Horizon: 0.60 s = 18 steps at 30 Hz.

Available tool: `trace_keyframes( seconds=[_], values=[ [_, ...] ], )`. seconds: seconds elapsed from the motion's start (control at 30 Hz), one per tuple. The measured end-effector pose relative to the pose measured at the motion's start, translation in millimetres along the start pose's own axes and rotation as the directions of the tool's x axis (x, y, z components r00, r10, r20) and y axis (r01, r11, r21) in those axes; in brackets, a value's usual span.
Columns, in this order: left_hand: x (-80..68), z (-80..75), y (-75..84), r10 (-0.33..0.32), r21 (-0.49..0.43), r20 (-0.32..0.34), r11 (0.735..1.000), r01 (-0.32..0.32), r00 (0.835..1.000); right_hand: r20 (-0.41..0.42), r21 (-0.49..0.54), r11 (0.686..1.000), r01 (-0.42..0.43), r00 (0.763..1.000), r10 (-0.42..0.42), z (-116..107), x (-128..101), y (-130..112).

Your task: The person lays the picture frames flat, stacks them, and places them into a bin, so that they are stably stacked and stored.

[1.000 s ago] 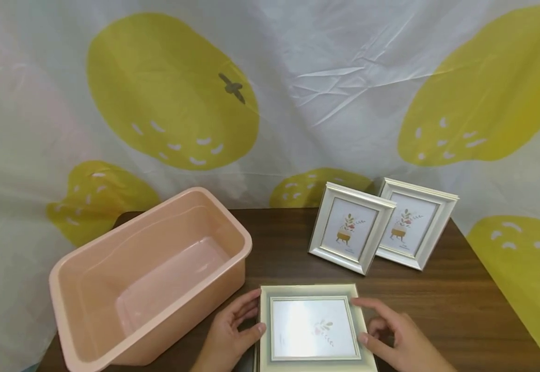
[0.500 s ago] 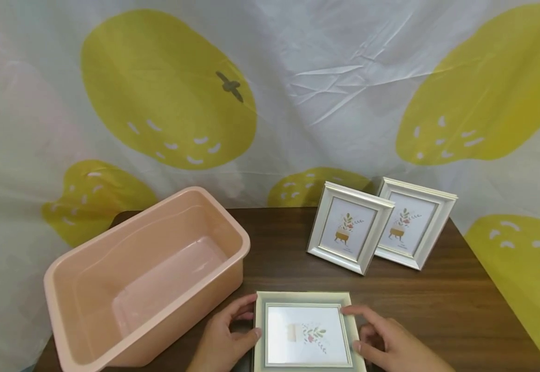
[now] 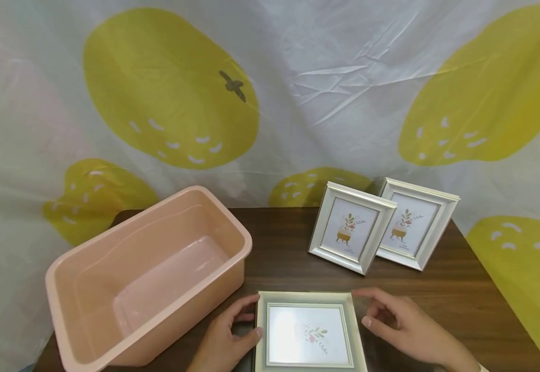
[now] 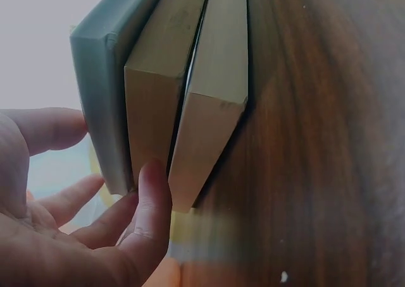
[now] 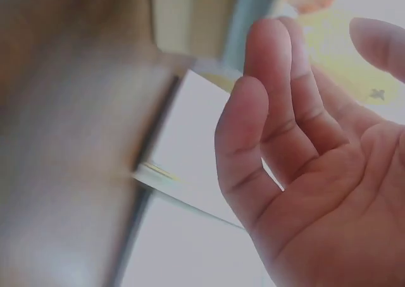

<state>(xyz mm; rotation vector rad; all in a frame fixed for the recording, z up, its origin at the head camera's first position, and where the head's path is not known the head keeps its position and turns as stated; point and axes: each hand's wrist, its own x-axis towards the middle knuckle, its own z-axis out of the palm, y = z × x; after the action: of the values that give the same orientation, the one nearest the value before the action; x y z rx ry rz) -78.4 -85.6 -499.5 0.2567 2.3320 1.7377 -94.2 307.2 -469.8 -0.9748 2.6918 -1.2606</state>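
Pink tub (image 3: 144, 268) sitting left, near table (image 3: 460, 305) edge. Left hand (image 3: 225, 338) curling against flat frame stack (image 3: 308, 333) at front edge. Right hand (image 3: 402, 325) hovering loose-fingered just beside it, now lifted off. Two upright frames (image 3: 381, 225) standing behind, well apart.

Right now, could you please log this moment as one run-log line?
left hand: holds stacked frames | right hand: open, beside stack | pink tub: left
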Motion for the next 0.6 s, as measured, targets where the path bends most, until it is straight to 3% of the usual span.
trace_keyframes(
  seconds=[0.1, 0.33, 0.6],
  values=[
    [-0.1, 0.4, -0.2, -0.003, 0.006, 0.003, 1.000, 0.003, 1.000, -0.064, -0.042, 0.998, 0.045, 0.997, -0.047, -14.9, 9.4, -4.6],
    [-0.9, -1.4, -0.7, -0.034, 0.003, 0.010, 0.999, 0.034, 0.999, -0.176, -0.116, 0.993, 0.019, 0.984, -0.040, -56.2, 37.8, -21.5],
    [-1.4, -1.2, -2.6, -0.050, 0.008, 0.026, 0.999, 0.050, 0.998, -0.357, -0.249, 0.968, -0.018, 0.931, -0.075, -98.4, 69.5, -27.5]
  ],
)
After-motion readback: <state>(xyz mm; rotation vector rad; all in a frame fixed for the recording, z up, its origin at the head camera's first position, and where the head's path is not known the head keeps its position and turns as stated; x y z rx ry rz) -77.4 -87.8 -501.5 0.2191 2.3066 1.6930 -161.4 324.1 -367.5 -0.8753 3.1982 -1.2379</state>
